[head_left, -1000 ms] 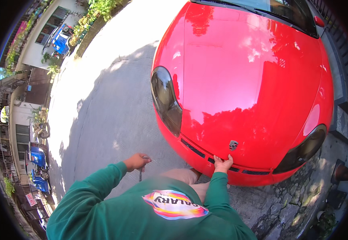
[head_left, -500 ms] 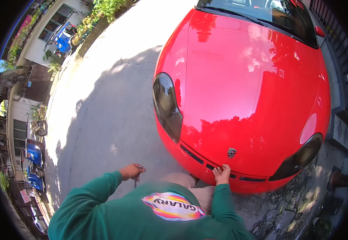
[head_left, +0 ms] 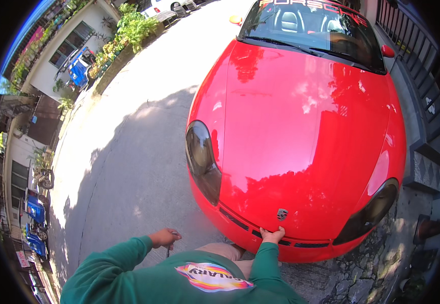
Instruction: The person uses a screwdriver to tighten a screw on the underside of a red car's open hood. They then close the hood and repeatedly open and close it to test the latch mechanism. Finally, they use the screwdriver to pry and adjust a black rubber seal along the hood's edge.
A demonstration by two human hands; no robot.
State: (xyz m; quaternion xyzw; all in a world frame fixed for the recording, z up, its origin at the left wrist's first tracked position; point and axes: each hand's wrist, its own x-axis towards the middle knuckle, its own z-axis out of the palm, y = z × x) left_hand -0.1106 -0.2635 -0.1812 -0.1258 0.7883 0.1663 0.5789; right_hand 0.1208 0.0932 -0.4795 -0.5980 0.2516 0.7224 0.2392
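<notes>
The front of a red sports car (head_left: 301, 131) is right before me, its hood down and a small crest badge (head_left: 282, 214) near its front edge. Just below the badge, my right hand (head_left: 272, 235) has its fingers bent at the hood's front lip, above the black bumper vents (head_left: 311, 245). Its fingertips touch that edge; whether they reach under it I cannot tell. My left hand (head_left: 164, 237) is apart from the car, over the pavement, closed on a thin, dark, metallic-looking thing (head_left: 169, 248) too small to name.
Grey concrete (head_left: 139, 167) stretches out on the left, partly in shade. A dark railing (head_left: 417, 45) with a low wall runs along the car's right side. Blue vehicles (head_left: 35, 210) and houses stand at the far left. Broken paving (head_left: 367, 268) lies at the lower right.
My view has shifted, so the car sits lower and more of its windshield shows. My right hand's fingers have bent in at the hood's lip. My left hand keeps its thin thing.
</notes>
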